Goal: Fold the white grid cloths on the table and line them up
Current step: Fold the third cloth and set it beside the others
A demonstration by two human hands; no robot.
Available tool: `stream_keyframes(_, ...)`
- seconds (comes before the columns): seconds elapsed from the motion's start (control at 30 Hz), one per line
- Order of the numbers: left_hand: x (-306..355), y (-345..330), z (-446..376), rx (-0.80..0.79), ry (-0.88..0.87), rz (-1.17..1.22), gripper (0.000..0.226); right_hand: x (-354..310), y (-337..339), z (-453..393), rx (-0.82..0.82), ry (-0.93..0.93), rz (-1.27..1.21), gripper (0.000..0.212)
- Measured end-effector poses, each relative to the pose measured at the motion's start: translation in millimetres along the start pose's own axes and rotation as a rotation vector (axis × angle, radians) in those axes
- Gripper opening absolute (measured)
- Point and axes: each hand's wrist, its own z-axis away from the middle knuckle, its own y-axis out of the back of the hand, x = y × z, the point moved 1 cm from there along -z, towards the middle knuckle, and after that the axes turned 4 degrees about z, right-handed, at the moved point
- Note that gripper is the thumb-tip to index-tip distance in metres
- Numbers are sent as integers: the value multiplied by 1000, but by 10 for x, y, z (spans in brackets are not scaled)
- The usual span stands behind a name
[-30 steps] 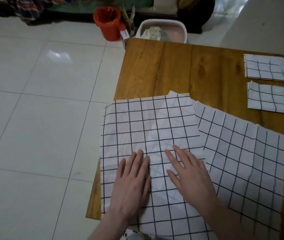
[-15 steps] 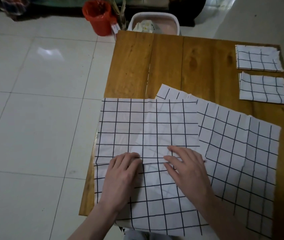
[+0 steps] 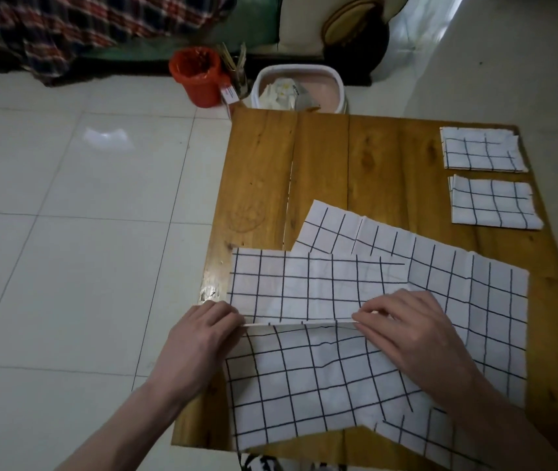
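Your left hand (image 3: 202, 338) and your right hand (image 3: 410, 331) both hold the same white grid cloth (image 3: 308, 368), which lies at the near left part of the wooden surface (image 3: 321, 178). The fingers of each hand are curled and pinching a raised crease that runs across the cloth from left to right; the left hand grips its left end, at the cloth's left edge, and the right hand grips it further along to the right. Beyond the crease the far half of the cloth lies flat on the surface, and nearer to you the other half slopes down towards the near edge, where its corner hangs over.

A second unfolded grid cloth (image 3: 457, 287) lies to the right, partly beneath the first one and turned at an angle, with its far left corner showing past the top of the held cloth. Your right forearm crosses over it.

At the far right of the surface two folded grid cloths sit in a column, one behind the other and slightly apart: the far folded cloth (image 3: 481, 151) and the near folded cloth (image 3: 495, 205).

On the tiled floor (image 3: 67, 232) beyond the surface stand an orange bin (image 3: 197, 76) and a white tub (image 3: 299, 88) with papers inside, just beside each other.
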Motion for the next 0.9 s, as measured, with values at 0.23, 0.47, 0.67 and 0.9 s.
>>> stream_keyframes(0.23, -83, 575, -553, 55, -119, -72, 38, 386, 375, -280, -49, 6, 81, 24)
stream_keyframes(0.47, 79, 955, -1053, 193, -241, -115, 30, 565, 850, -517, 98, -107, 196, 18)
stream_keyframes(0.67, 33, 944, -906, 248, -284, -108, 30, 446, 916, -267, 166, -120, 283, 28)
stream_keyframes(0.9, -106, 403, -305, 123, -253, -83, 39, 143, 344, 453, -20, -148, 222, 29)
